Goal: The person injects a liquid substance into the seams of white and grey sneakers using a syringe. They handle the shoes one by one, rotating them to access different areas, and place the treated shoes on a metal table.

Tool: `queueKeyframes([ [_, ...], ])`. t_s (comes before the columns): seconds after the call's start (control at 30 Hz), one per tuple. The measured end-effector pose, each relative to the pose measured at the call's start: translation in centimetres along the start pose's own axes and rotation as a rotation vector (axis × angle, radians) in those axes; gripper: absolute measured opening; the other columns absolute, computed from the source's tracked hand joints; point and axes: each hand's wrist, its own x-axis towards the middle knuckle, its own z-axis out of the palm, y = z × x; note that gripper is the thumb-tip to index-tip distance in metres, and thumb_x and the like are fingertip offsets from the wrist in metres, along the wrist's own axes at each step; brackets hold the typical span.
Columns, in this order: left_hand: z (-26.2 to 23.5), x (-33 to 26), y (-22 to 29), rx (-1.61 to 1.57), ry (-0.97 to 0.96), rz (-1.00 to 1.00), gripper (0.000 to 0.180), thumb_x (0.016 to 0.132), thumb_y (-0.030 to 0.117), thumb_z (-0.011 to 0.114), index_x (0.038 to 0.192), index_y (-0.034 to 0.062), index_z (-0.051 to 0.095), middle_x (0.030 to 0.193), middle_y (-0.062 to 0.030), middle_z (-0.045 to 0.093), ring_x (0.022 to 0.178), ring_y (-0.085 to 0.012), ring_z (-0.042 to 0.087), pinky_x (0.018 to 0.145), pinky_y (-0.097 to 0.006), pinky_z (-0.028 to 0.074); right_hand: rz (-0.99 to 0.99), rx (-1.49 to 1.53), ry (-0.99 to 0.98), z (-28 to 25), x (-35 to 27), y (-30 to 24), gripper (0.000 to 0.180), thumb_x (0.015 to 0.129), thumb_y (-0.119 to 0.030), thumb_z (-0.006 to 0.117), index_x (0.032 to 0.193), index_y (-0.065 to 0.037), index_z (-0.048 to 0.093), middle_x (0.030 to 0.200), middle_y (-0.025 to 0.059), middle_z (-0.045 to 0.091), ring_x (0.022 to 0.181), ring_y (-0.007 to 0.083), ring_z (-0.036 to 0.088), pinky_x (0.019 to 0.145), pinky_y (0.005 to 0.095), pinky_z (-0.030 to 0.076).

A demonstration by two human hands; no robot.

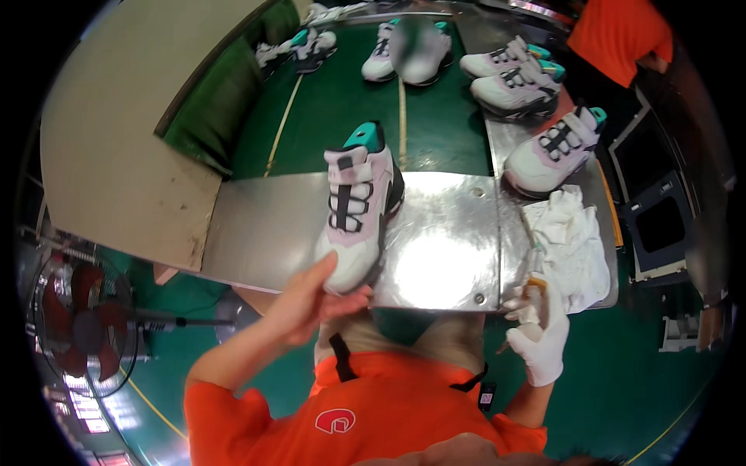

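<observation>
A white and pale-pink sneaker (359,206) with black straps and a teal lining is over the metal edge of the table, its toe toward me. My bare left hand (315,301) grips it by the toe, thumb on top and fingers under the sole. My right hand (542,338), in a white glove, is off the table's front right corner. Its fingers are closed round a small tan piece (536,286), whose kind I cannot make out. Just beyond that hand lies a crumpled white cloth or glove (573,252).
Similar sneakers stand on the right-hand metal ledge (509,144), such as the nearest one (553,151). More pairs sit at the far end of the green conveyor belt (334,116). A fan (85,330) stands at the left. Someone in an orange shirt (622,39) is at the far right.
</observation>
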Motion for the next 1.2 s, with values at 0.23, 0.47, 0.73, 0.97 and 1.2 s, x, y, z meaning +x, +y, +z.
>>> queueKeyframes([
  [0.23,5.9,3.2,-5.1,0.04,-0.563,-0.398,0.046,0.097,0.04,0.059,0.127,0.0063,0.052,0.12,-0.0127,0.063,0.112,-0.0273,0.061,0.092,-0.043,0.052,0.001,0.101,0.117,0.6,1.1,-1.0,0.075,0.066,0.001,0.068,0.136,-0.003,0.042,0.122,0.0105,0.051,0.095,0.0157,0.056,0.077,0.0269,0.051],
  [0.47,6.8,4.7,9.1,1.688,-0.092,1.537,0.067,0.065,0.026,0.086,0.123,0.0105,0.057,0.13,-0.0116,0.057,0.123,-0.0349,0.052,0.11,-0.054,0.032,0.112,-0.097,0.199,-2.6,1.4,-3.8,0.07,0.068,0.0,0.072,0.133,-0.002,0.045,0.115,0.0067,0.052,0.092,0.0136,0.056,0.078,0.0251,0.049],
  [0.73,-4.1,3.3,7.7,1.706,-0.141,1.345,0.069,0.063,0.031,0.085,0.115,0.0011,0.053,0.125,-0.02,0.054,0.117,-0.0424,0.054,0.106,-0.055,0.039,0.393,-0.233,-0.045,-2.5,1.6,-5.3,0.057,0.065,-0.005,0.07,0.12,0.003,0.056,0.095,0.0072,0.062,0.081,0.0125,0.059,0.072,0.025,0.048],
  [0.97,-7.3,-0.5,-1.3,1.618,0.192,1.595,0.027,0.075,0.007,0.073,0.1,0.0053,0.064,0.118,-0.0185,0.064,0.11,-0.0386,0.062,0.089,-0.045,0.054,0.275,0.038,-0.373,0.9,2.4,-5.8,0.101,0.062,-0.07,0.069,0.115,0.013,0.047,0.07,0.0198,0.061,0.051,0.0261,0.059,0.049,0.03,0.047],
  [1.2,-6.8,-0.6,-1.8,1.648,0.29,1.527,0.024,0.074,0.015,0.076,0.095,0.0167,0.066,0.118,-0.0088,0.067,0.115,-0.032,0.061,0.094,-0.043,0.052,0.09,0.471,-0.657,4.4,5.7,-3.2,0.111,0.055,-0.078,0.07,0.115,0.012,0.044,0.084,0.0209,0.062,0.051,0.0287,0.06,0.048,0.0303,0.048],
])
